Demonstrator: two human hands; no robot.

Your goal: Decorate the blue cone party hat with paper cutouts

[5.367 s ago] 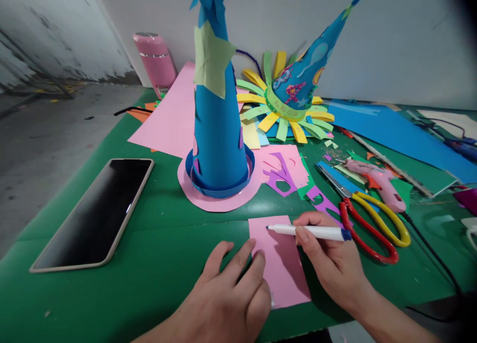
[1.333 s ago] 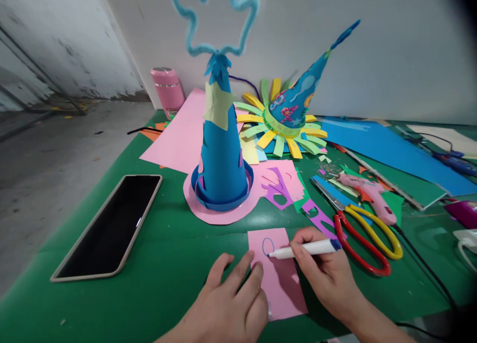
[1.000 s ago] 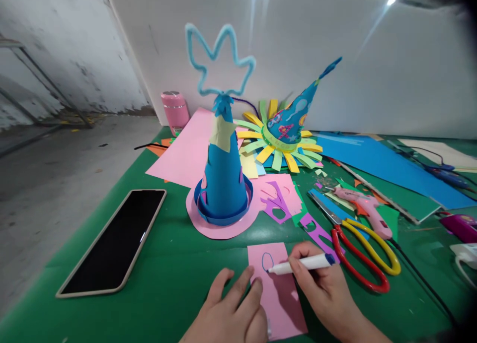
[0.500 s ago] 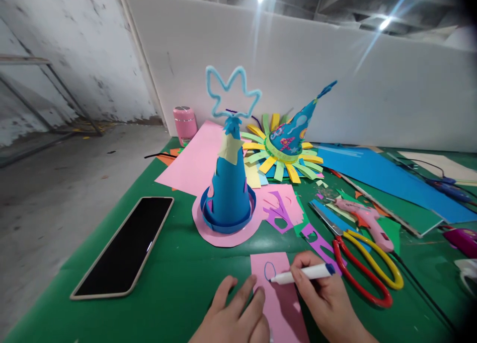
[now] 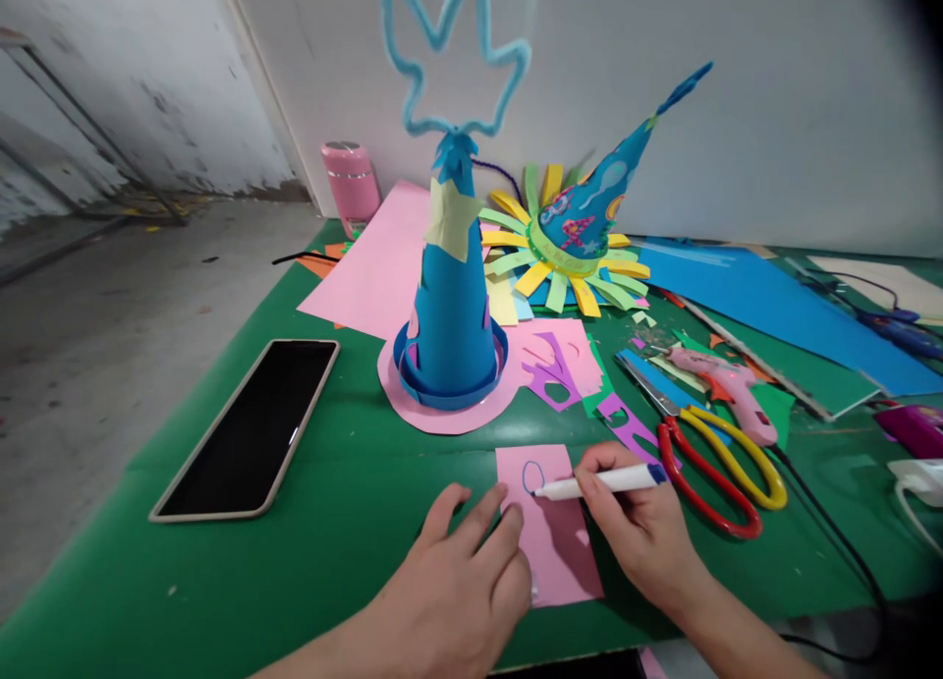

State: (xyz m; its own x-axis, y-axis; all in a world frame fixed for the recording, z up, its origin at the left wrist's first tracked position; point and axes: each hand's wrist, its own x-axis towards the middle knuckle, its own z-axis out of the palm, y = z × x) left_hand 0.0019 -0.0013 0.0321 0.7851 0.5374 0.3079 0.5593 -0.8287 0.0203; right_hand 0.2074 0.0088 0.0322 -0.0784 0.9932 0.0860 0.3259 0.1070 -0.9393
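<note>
A small pink paper rectangle (image 5: 556, 561) lies on the green table, with a blue oval outline drawn near its top. My right hand (image 5: 637, 522) is closed round a white marker (image 5: 582, 484) with a blue end, its tip touching the paper just below the oval. On the paper's left edge rests my left hand (image 5: 471, 566), fingers spread and mostly flat. Something small and whitish shows beside its little finger; I cannot tell what. Beyond the paper stands a blue paper cone hat (image 5: 453, 330) on a pink brim, topped by a light-blue fuzzy wire crown (image 5: 413, 75).
Scissors (image 5: 718, 463) and a pink glue gun (image 5: 726, 384) lie to the right, near purple scraps (image 5: 549, 374). A phone (image 5: 247, 428) lies left. Behind are a second cone hat (image 5: 585, 217) with paper strips, a pink jar (image 5: 352, 183) and blue sheets (image 5: 773, 301).
The view has tilted downward, so things sit higher in the picture and the table's near edge shows. Both hands, the marker and the oval look nearly the same.
</note>
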